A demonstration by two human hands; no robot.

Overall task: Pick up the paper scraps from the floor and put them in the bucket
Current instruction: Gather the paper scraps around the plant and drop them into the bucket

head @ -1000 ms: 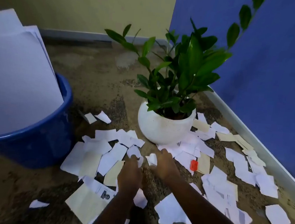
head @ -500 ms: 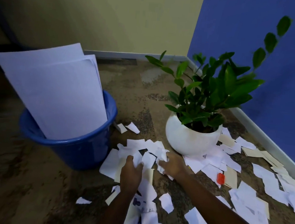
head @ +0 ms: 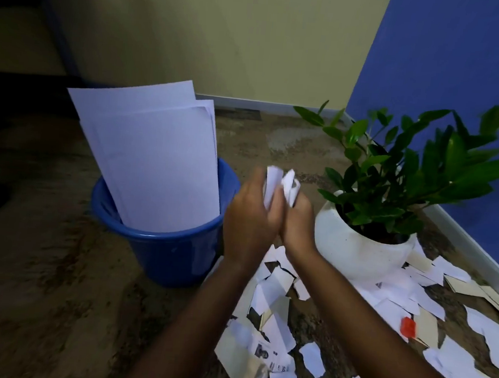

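Note:
My left hand (head: 250, 216) and my right hand (head: 298, 223) are pressed together, raised above the floor just right of the blue bucket (head: 173, 254). Between them they clasp a bunch of white paper scraps (head: 282, 184) that stick up above the fingers. Large white sheets (head: 154, 156) stand upright in the bucket. Several more paper scraps (head: 275, 287) lie on the floor below my arms and off to the right (head: 468, 361).
A white pot (head: 354, 252) with a green leafy plant (head: 418, 173) stands right of my hands, scraps around its base. A small red object (head: 408, 327) lies among the papers. Blue wall at right, yellow wall behind, speckled brown floor at left.
Both hands gathered scraps on the floor, then lifted together with a bunch of them toward the bucket's right side. My view has swung left and up.

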